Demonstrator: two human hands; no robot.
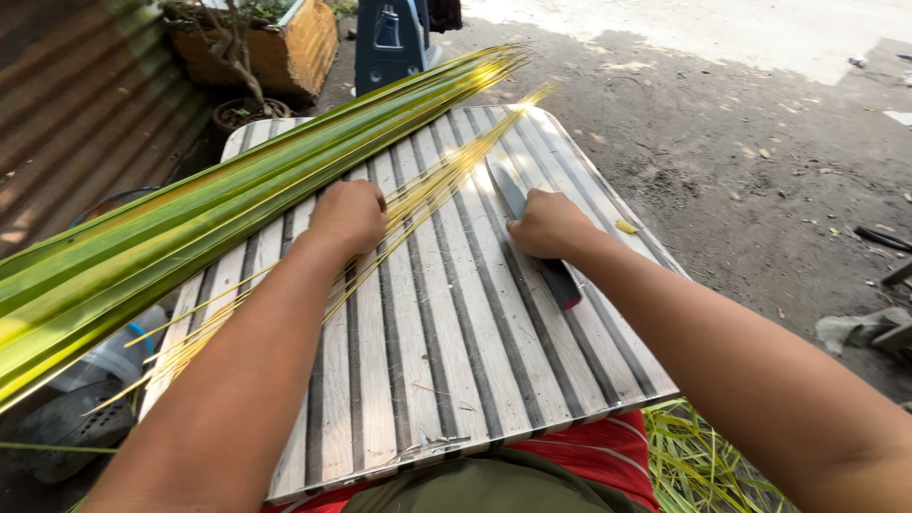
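A slatted wooden board lies across my lap. My left hand is closed over a thin bundle of yellow-green leaf midribs that runs diagonally across the board. My right hand rests on a knife lying on the board, its grey blade pointing away and its dark handle with a red end pointing toward me. A thick sheaf of long green palm leaves lies along the board's left side, reaching past its far edge.
Corrugated metal sheet stands at the left, with a wooden planter and a plant pot behind. Bare dirt ground lies to the right. Green leaf scraps pile by my right leg. A blue object stands beyond the board.
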